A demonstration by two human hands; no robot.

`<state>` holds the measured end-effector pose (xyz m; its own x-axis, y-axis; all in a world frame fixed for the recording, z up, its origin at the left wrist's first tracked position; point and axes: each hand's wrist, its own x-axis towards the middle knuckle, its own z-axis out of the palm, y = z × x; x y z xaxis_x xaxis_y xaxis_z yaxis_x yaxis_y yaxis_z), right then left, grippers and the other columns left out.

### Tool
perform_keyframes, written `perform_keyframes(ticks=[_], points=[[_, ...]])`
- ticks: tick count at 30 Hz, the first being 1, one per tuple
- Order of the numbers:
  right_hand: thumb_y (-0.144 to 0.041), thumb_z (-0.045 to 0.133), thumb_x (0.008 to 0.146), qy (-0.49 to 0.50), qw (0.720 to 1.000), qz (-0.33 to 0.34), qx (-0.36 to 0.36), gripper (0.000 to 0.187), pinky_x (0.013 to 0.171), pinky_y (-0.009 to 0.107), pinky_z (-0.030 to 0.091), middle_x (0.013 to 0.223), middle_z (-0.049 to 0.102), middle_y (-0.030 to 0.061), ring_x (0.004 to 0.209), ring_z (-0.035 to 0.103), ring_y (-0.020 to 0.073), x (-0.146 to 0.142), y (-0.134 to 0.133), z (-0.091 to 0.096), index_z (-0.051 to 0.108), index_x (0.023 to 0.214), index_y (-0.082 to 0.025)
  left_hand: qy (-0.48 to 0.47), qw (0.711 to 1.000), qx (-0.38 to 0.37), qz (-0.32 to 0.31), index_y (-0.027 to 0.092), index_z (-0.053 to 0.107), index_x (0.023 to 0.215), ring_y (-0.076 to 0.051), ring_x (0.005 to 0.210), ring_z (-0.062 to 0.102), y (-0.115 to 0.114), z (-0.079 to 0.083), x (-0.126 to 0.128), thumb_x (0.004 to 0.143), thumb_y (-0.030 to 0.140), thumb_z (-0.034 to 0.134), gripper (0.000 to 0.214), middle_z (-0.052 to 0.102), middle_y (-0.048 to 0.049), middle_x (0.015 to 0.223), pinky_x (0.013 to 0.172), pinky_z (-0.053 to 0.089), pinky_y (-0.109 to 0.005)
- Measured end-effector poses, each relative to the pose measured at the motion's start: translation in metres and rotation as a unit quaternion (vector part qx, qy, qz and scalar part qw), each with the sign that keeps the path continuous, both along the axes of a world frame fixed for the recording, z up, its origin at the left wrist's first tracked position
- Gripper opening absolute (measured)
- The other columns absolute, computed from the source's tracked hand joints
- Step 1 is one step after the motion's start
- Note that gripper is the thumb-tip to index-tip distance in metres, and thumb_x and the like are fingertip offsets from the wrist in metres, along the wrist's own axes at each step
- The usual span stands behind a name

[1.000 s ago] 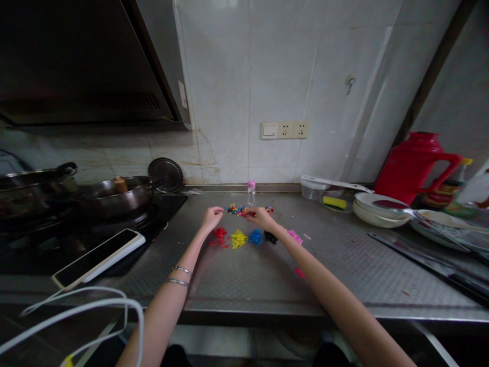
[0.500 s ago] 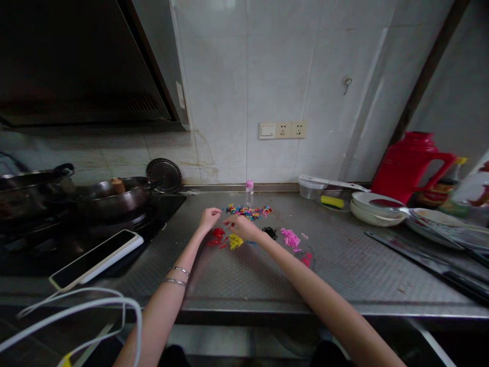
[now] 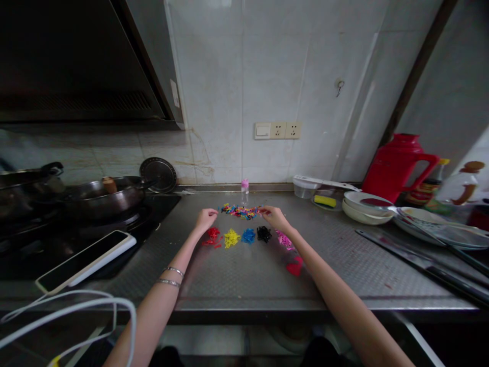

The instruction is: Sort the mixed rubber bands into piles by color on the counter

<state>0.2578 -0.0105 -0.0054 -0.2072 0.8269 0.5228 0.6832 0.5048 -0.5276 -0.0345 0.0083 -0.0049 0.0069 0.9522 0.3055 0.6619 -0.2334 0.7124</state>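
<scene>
My left hand (image 3: 207, 219) is held just above the counter at the left end of a mixed heap of small coloured pieces (image 3: 241, 212) that look like rubber bands. Its fingers are pinched together; anything between them is too small to name. At the heap's right end, my right hand (image 3: 275, 219) has its fingertips closed against the pieces. In front of the heap lie sorted piles: red (image 3: 213, 236), yellow (image 3: 232, 238), blue (image 3: 248, 236), black (image 3: 264, 234) and pink (image 3: 283, 239), the last partly behind my right wrist. A red heart-like piece (image 3: 294, 266) lies nearer me.
Behind the heap stands a small clear bottle with a pink top (image 3: 245, 191). Stove pans (image 3: 114, 199) and a phone-like device (image 3: 86, 260) are on the left. Bowls (image 3: 367, 211), a yellow sponge (image 3: 325, 202), a knife (image 3: 412, 260) and a red thermos (image 3: 393, 168) occupy the right.
My right hand has moved right, from above the yellow pile to the right end of the mixed heap, uncovering the blue pile. My left hand stays near the heap's left end. The view shifts slightly.
</scene>
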Motion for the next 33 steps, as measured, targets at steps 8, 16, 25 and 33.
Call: perform_keyframes(ticks=[8,16,25,33], points=[[-0.011,0.045,0.070,0.034,0.998,-0.049,-0.010,0.035,0.072,0.023,0.044,0.087,0.067,0.0051,0.075,0.059,0.0131,0.027,0.002,-0.011,0.063,0.100,-0.016,0.038,0.998,0.000,-0.054,0.010,0.067,0.083,-0.016,0.071,0.061,-0.008,-0.006,0.020,0.068,0.013,0.050,0.023,0.067,-0.0084,0.078,0.068,0.045,-0.024],[-0.017,0.047,0.072,-0.001,0.997,-0.080,-0.013,0.031,0.072,0.023,0.044,0.090,0.066,0.0050,0.075,0.059,0.0136,0.036,0.003,-0.012,0.063,0.099,-0.018,0.145,0.986,-0.002,-0.077,0.015,0.069,0.085,-0.016,0.072,0.060,0.006,-0.009,0.049,0.067,0.023,0.056,0.024,0.067,-0.0054,0.080,0.069,0.043,-0.024],[-0.021,0.045,0.075,-0.051,0.993,-0.098,-0.033,0.030,0.076,0.024,0.043,0.094,0.066,0.0052,0.084,0.059,0.0158,0.038,-0.003,-0.013,0.063,0.100,-0.020,0.235,0.971,0.000,-0.055,0.023,0.069,0.088,-0.017,0.082,0.059,0.012,-0.005,0.078,0.071,0.031,0.057,0.022,0.067,-0.0038,0.090,0.077,0.040,-0.025],[-0.020,0.045,0.075,-0.059,0.991,-0.109,-0.052,0.030,0.074,0.023,0.042,0.091,0.066,0.0053,0.082,0.058,0.0155,0.040,-0.006,-0.009,0.064,0.099,-0.020,0.221,0.972,0.026,-0.076,0.021,0.071,0.077,-0.019,0.082,0.059,0.018,-0.003,0.085,0.071,0.026,0.056,0.016,0.068,-0.0063,0.085,0.077,0.039,-0.027]])
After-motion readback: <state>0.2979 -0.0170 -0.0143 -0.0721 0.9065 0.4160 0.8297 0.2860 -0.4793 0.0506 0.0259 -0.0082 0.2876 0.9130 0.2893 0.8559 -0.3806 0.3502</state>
